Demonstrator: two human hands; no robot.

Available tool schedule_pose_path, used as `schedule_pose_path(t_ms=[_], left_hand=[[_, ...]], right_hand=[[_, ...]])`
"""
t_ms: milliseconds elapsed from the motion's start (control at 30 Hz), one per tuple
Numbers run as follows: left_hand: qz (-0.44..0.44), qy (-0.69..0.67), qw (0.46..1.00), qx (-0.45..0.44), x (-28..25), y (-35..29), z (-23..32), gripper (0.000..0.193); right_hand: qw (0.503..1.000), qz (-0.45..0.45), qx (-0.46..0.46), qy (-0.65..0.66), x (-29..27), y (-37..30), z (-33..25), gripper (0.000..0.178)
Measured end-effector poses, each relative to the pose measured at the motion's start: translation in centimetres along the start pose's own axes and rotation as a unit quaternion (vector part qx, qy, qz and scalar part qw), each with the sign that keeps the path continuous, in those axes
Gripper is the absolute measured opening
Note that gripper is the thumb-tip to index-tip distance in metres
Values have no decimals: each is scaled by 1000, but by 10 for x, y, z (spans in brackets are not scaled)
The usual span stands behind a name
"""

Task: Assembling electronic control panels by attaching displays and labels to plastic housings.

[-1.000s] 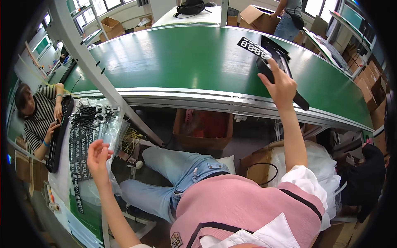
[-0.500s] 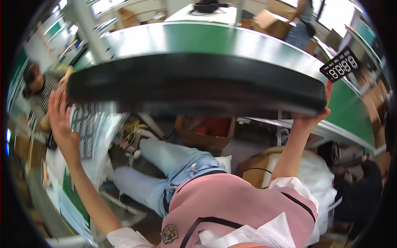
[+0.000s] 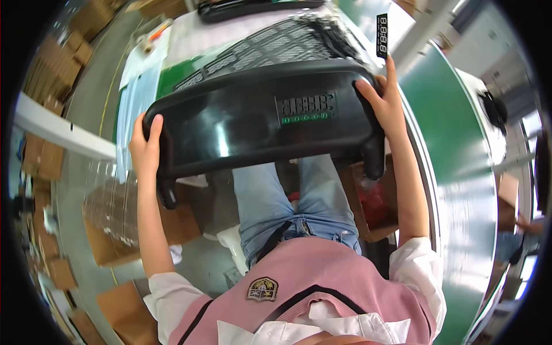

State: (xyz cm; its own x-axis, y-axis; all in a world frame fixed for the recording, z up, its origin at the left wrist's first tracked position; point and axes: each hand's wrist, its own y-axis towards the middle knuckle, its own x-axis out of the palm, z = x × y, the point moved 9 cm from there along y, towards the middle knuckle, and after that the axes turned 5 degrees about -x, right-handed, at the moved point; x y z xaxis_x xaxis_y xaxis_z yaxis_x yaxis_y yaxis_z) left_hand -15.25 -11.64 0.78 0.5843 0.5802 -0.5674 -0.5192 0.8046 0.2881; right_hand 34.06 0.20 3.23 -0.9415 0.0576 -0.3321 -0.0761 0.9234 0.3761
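Swung round from over the green conveyor [image 3: 451, 132] within the last half second, the black casing [image 3: 230, 129] now lies between the person's two hands, above the thighs of the jeans [image 3: 273, 187] and in front of the worktable. Its long front face is turned up toward the wearer, tilted slightly, the right end higher in view than the left. The left hand [image 3: 145, 146], spread and apart from the casing's end half a second ago, now clasps the left end: thumb on the front face by the upper left corner, fingers around the outer edge, their tips hidden. The right hand [image 3: 386, 106] holds the upper right corner with its thumb pressed on the face, while the index finger points upward with a small black display strip [image 3: 382, 37] at its tip; whether the strip is stuck there or pinched, I cannot tell. Nearer that hand, the face has a digit-shaped cutout [image 3: 306, 108] with green showing along its lower side.

Beyond the casing, the worktable [image 3: 192, 31] carries rows of printed strips [image 3: 253, 54] and a bundle of black wires [image 3: 333, 37] near its right edge. Another black casing [image 3: 259, 8] lies toward its far edge.
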Motion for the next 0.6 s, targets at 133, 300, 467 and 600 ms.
schedule_pose_path(t_ms=[133, 300, 467, 600], left_hand=[[39, 153, 985, -75, 2, 11, -15, 52], [117, 473, 841, 235, 65, 8, 66, 60], [-83, 220, 891, 387, 167, 17, 147, 67], [-257, 244, 847, 395, 224, 29, 160, 66]], right_hand=[[989, -76, -51, -118, 70, 54, 26, 86], [916, -46, -153, -369, 102, 73, 22, 80], [921, -87, -135, -355, 113, 75, 18, 77], [944, -93, -112, -295, 94, 80, 21, 69]])
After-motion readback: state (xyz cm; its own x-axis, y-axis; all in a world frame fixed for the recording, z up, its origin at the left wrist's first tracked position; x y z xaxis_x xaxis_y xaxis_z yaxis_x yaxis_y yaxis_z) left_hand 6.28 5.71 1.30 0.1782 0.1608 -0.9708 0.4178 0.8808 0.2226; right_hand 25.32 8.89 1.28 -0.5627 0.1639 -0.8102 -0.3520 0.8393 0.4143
